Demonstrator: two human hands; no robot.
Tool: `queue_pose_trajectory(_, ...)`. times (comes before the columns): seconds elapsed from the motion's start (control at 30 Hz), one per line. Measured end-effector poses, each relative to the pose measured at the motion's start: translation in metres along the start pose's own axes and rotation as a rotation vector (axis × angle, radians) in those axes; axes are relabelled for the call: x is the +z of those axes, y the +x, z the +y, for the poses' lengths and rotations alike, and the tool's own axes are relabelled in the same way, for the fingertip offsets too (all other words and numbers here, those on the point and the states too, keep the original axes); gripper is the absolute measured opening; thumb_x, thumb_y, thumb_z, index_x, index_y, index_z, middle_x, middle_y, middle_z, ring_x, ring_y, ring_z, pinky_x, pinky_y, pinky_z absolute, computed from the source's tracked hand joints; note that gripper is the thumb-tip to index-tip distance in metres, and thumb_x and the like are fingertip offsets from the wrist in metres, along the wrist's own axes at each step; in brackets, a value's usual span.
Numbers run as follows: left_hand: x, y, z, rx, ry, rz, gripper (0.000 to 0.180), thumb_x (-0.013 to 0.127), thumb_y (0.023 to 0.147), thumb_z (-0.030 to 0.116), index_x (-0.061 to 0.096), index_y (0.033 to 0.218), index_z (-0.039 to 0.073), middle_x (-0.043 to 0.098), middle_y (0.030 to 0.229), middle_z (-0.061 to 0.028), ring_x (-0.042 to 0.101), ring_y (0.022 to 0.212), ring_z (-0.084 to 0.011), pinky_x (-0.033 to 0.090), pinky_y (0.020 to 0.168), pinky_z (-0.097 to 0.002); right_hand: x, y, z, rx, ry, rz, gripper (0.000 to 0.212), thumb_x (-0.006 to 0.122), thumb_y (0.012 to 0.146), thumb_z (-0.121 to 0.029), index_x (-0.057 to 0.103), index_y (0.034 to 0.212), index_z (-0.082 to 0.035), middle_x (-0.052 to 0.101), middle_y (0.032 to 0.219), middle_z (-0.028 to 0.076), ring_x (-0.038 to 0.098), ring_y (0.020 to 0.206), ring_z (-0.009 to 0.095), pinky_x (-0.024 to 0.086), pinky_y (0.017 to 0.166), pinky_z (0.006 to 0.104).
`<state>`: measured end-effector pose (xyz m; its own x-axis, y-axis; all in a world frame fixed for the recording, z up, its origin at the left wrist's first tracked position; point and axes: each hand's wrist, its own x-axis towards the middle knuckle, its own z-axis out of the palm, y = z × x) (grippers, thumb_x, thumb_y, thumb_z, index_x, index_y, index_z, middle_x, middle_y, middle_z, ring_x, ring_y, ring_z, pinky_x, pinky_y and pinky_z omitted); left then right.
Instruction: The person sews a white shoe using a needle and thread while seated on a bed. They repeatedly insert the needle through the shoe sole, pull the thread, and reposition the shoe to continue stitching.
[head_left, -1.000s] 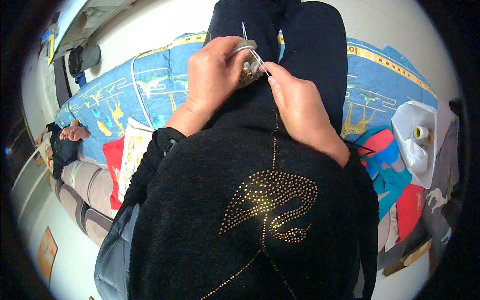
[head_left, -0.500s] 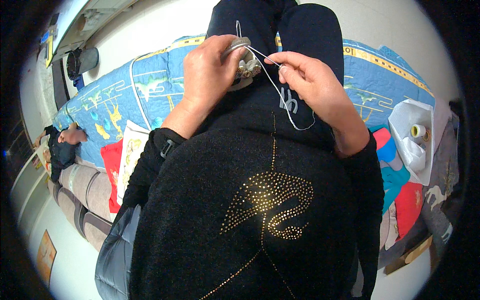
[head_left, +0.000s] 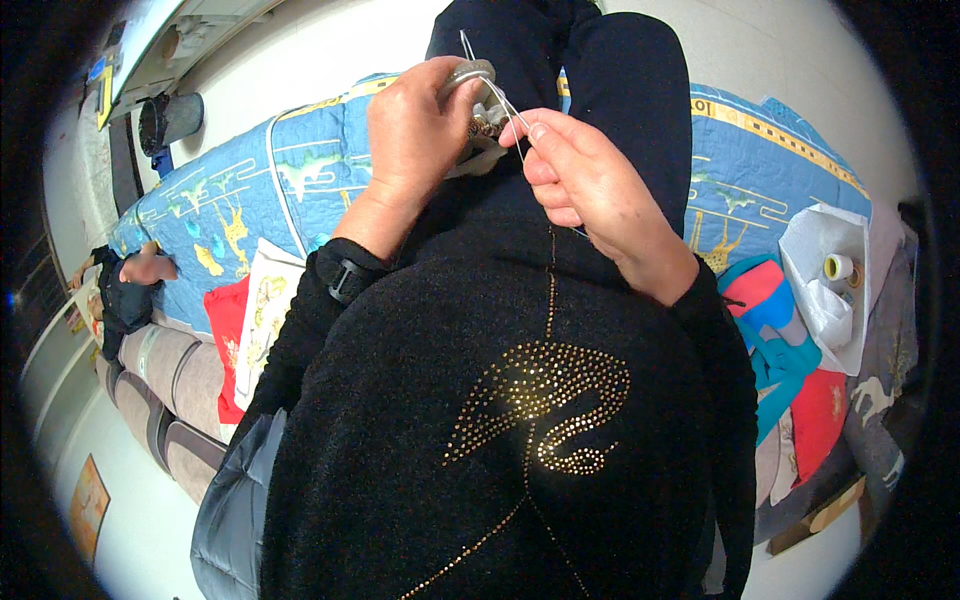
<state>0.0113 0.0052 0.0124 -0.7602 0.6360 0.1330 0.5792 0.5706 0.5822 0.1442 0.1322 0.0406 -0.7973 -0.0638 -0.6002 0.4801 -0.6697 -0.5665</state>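
Observation:
My left hand (head_left: 412, 115) is closed on a small piece with a rounded grey rim (head_left: 470, 72) and a whitish, brown-patterned part below it, mostly hidden behind my fingers. I cannot tell its kind. White thread (head_left: 507, 98) runs from the rim to my right hand (head_left: 585, 180), which pinches it between thumb and forefinger, the other fingers curled. A thin loop of the thread sticks up beyond the rim. Both hands are held close together above my lap, over my black trousers (head_left: 630, 90).
A blue patterned quilt (head_left: 230, 200) covers the seat beneath me. To the right, a white bag-like container (head_left: 800, 250) holds a small roll (head_left: 838, 267), near teal and pink cloth (head_left: 755, 290) and a red cushion (head_left: 818, 420). Another person (head_left: 125, 300) is at the far left.
My right hand has moved left and away from me, closer to my left hand. The slack thread that hung below it is now mostly out of sight.

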Motion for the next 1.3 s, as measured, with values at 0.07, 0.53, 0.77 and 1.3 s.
queue_pose_trajectory(0.07,0.002,-0.001,0.000,0.007,-0.003,0.000,0.019,0.072,0.080,0.014,0.070,0.097,0.005,0.070,0.084,-0.0139,0.070,0.073,-0.0253,0.054,0.066,-0.0318,0.003,-0.001,0.002,0.016,0.122,-0.011,0.021,0.039,0.103,-0.025,0.052,0.106,-0.008,0.034,0.065,-0.008,0.026,0.048,-0.001,0.023,0.039,0.0154)
queue_pose_trajectory(0.53,0.005,-0.003,0.000,0.011,-0.035,0.001,0.014,0.071,0.079,0.019,0.070,0.089,0.009,0.068,0.079,-0.0128,0.066,0.073,-0.0320,0.052,0.064,-0.0376,-0.002,0.004,0.027,-0.441,-1.231,0.403,0.016,0.042,0.101,-0.021,0.052,0.108,-0.010,0.047,0.063,0.004,0.045,0.048,0.010,0.041,0.045,0.0270)
queue_pose_trajectory(0.77,0.006,-0.004,0.000,0.005,-0.070,0.004,0.014,0.071,0.079,0.018,0.071,0.090,0.010,0.068,0.080,-0.0129,0.067,0.073,-0.0320,0.052,0.064,-0.0374,-0.006,-0.008,0.006,0.081,0.306,-0.060,0.023,0.041,0.103,-0.025,0.051,0.108,-0.005,0.037,0.068,-0.007,0.028,0.049,0.000,0.028,0.042,0.0146)
queue_pose_trajectory(1.3,0.007,0.002,-0.009,-0.062,-0.175,-0.170,0.025,0.071,0.080,0.020,0.069,0.100,0.006,0.070,0.085,-0.0146,0.070,0.075,-0.0266,0.054,0.065,-0.0343,-0.007,-0.002,0.015,-0.076,-0.241,0.116,0.022,0.039,0.102,-0.022,0.054,0.103,-0.006,0.048,0.058,0.001,0.047,0.043,0.013,0.039,0.039,0.0281)
